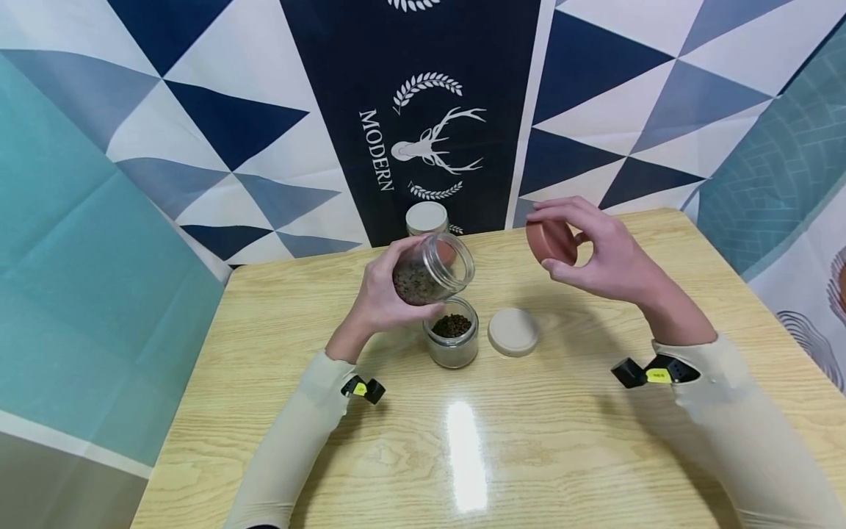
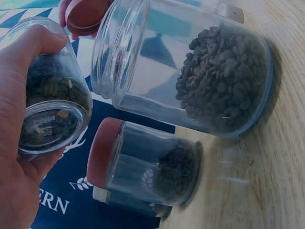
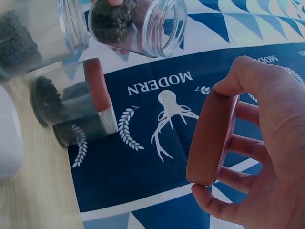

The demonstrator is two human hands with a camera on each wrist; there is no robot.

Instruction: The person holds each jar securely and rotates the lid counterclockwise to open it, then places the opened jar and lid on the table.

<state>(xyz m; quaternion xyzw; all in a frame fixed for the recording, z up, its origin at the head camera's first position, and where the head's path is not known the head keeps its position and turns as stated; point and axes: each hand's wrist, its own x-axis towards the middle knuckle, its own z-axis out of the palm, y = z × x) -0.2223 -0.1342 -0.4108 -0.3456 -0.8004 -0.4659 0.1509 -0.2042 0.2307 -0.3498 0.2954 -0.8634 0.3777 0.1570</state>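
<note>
My left hand [image 1: 380, 294] grips a clear glass jar [image 1: 415, 278] partly filled with dark bean-like pieces. The jar is lidless and tilted, its mouth pointing right, just above a second lidless jar [image 1: 456, 354]. That lower jar stands upright on the table, with similar dark brown pieces [image 2: 224, 71] in its bottom. Off to the right, my right hand [image 1: 611, 253] holds a reddish-brown round lid [image 3: 212, 138] by its rim, thumb on one side and fingers on the other, raised above the table.
A cream lid [image 1: 513, 330] lies flat beside the upright jar. Behind stand two closed jars: one with a reddish-brown lid [image 2: 104, 152], one with a white lid [image 1: 426, 217]. A patterned cloth [image 1: 423, 95] hangs at the back edge of the wooden table [image 1: 562, 441].
</note>
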